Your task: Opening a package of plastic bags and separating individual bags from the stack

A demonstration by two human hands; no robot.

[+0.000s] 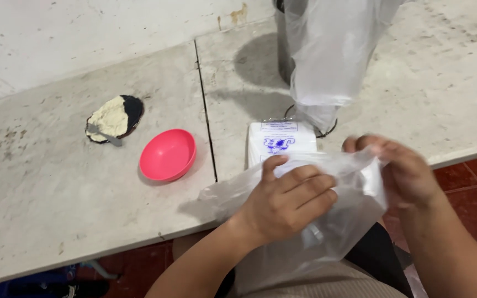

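Note:
A thin clear plastic bag (340,221) is stretched between both hands above my lap, at the table's near edge. My left hand (288,201) pinches its upper edge from the front, thumb pointing up. On the right, my right hand (401,171) grips the bag's other side, fingers curled over the film. Just behind the hands lies a flat white pack of plastic bags (281,140) with blue print, on the table.
A pink bowl (168,155) sits left of the pack. Farther left is a dark plate (115,118) with pale dough and a spoon. Another clear bag (332,49) hangs over a dark metal container (284,52) at the back. A seam (205,110) splits the grey table.

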